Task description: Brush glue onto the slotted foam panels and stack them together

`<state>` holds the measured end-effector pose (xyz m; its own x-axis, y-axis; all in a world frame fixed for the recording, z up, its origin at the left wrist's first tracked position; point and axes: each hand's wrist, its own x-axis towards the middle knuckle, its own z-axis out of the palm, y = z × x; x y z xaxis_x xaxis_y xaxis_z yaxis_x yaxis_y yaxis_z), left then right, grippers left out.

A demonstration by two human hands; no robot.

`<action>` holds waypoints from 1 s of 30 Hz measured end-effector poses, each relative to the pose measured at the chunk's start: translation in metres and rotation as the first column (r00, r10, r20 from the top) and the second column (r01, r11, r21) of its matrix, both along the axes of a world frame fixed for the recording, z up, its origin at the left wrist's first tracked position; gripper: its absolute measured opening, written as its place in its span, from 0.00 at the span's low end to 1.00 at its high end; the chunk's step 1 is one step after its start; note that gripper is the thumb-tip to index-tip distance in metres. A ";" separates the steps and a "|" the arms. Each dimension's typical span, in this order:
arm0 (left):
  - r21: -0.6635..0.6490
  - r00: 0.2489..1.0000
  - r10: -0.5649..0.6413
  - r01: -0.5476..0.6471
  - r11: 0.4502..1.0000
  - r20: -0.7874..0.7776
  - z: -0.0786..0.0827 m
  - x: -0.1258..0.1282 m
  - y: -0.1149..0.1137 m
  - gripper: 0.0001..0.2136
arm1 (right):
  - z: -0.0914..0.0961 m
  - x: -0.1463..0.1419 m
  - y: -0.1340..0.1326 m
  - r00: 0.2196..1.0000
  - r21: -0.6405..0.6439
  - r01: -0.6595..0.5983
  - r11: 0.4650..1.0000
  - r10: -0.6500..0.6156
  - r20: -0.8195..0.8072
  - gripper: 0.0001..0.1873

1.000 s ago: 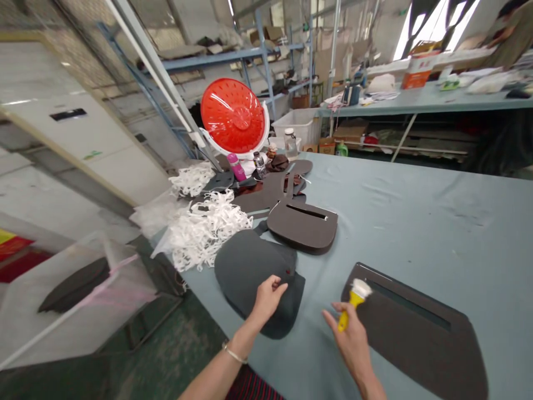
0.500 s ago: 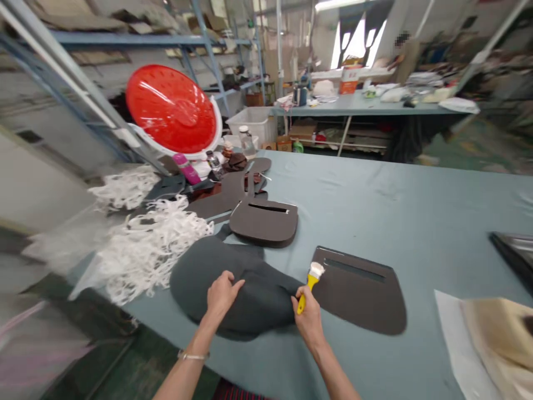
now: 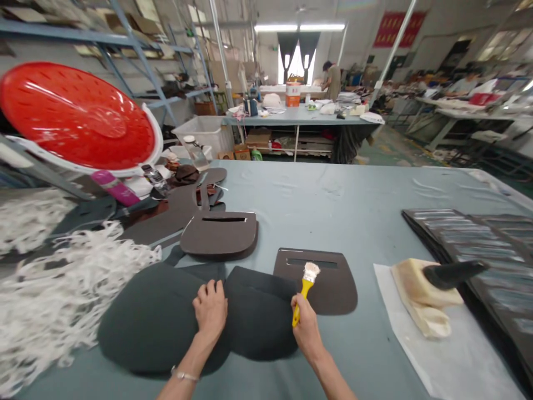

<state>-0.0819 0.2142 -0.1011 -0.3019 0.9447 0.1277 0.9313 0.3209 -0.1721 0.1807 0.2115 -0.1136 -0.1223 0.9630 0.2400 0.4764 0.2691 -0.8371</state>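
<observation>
My right hand is closed round the yellow handle of a paintbrush, whose pale bristles point up and away. Its fingers also meet the right edge of a dark, thin sheet piece lying on the table. With fingers spread, my left hand rests where that piece meets a larger rounded dark piece. A brown panel with a slot lies just beyond my right hand, partly behind the brush. Farther left sits a stack of similar slotted panels.
White tangled strips heap up at the left, below a red lid-like disc. To the right, a cream container with a black nozzle-like part stands on white paper, beside dark stacked panels. A person stands far back.
The view has swung right. The dark piece between my hands was bunched and now lies flatter, spread beside the larger piece. My right hand still holds the paintbrush.
</observation>
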 end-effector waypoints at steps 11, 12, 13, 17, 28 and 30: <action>0.005 0.988 -0.149 0.149 0.989 0.049 -0.013 0.001 0.010 0.12 | -0.003 0.012 0.001 0.998 0.009 0.050 0.999 -0.050 0.032 0.16; 0.021 0.986 -0.138 0.137 0.990 0.089 -0.013 0.002 0.012 0.12 | -0.003 0.018 0.003 0.997 0.010 0.068 0.998 -0.068 0.038 0.15; 0.033 0.980 -0.132 0.129 0.991 0.148 -0.012 0.003 0.012 0.12 | -0.005 0.026 0.005 0.995 0.014 0.090 0.996 -0.091 0.047 0.14; 0.035 0.793 -0.136 0.144 0.989 0.594 -0.013 0.026 0.013 0.11 | -0.012 0.075 0.019 0.963 0.041 0.232 0.972 -0.236 0.129 0.10; 0.222 0.420 -0.259 0.135 0.966 0.870 -0.052 0.112 0.006 0.20 | -0.045 0.165 0.042 0.778 0.092 0.426 0.900 -0.416 0.471 0.08; 0.230 0.431 -0.266 0.135 0.964 0.862 -0.050 0.113 0.007 0.19 | -0.048 0.165 0.043 0.776 0.098 0.425 0.900 -0.418 0.472 0.08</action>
